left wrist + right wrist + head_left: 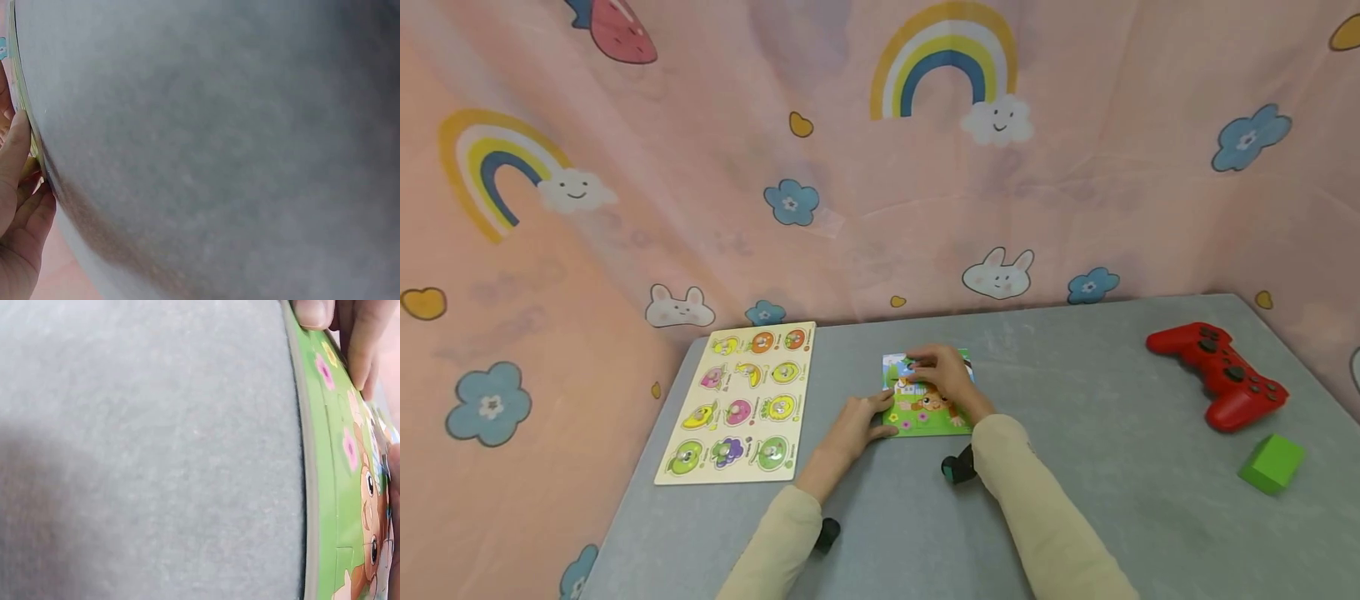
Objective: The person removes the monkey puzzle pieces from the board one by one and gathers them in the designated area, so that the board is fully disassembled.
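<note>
A small picture puzzle (pixel 925 423) lies on the grey table, showing a brown cartoon animal, pink flowers and green grass. My left hand (pixel 852 429) is at its left side, thumb at the near corner and a finger farther up the edge. In the right wrist view, the left thumb (pixel 314 312) touches the puzzle's green border (pixel 325 487). My right hand (pixel 946 371) reaches over the puzzle from the right, its fingertips down on the upper left part. Whether they pinch a piece there, I cannot tell. That hand hides much of the picture's upper right.
A cream fruit board (pixel 735 404) with several knobbed pieces lies to the left. On the right are a red game controller (pixel 1217 375) and a green block (pixel 1273 463). A pink patterned curtain (pixel 865 250) rises behind the table (pixel 1075 400). Black wrist devices sit under both forearms.
</note>
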The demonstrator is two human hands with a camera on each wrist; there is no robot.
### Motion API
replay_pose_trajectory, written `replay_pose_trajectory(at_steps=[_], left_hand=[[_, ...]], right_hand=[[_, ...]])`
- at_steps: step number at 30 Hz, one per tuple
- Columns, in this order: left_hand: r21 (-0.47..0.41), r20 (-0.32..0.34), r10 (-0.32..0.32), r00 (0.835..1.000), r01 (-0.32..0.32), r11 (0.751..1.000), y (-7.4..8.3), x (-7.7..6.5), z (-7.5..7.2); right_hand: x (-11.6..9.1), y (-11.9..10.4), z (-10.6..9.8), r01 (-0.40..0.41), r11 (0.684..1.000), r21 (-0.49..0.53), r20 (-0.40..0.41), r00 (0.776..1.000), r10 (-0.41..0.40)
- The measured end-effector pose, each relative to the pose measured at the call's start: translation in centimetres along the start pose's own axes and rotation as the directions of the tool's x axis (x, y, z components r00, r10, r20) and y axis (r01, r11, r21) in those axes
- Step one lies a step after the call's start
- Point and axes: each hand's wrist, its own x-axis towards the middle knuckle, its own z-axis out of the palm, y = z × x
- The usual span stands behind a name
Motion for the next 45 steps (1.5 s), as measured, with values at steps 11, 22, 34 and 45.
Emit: replay_pose_trajectory(at_steps=[11,22,34,45], left_hand=[[-0.002,-0.008,0.016,1.0,-0.016,1.0,0.0,0.0,0.1],[0.003,-0.008,0.006,1.0,-0.006,1.0,0.3,0.0,0.0],[0.006,-0.063,0.137,0.989,-0.137,0.991,-1.5,-0.1,0.8],[-0.001,-0.03,0.063,0.998,-0.063,0.998,0.0,-0.1,0.1]], right_hand=[[-0.2,0.4,-1.1,-0.098,0.984,0.146,0.046,0.995,0.093],[-0.1,0.7,-2.3,-0.23,0.962,0.149,0.075,0.972,0.221],[-0.7,1.0,-4.0,-0.265,0.947,0.18,0.104,0.963,0.25],[-1.4,1.6,-6.1,-0.276,0.939,0.203,0.12,0.959,0.256]])
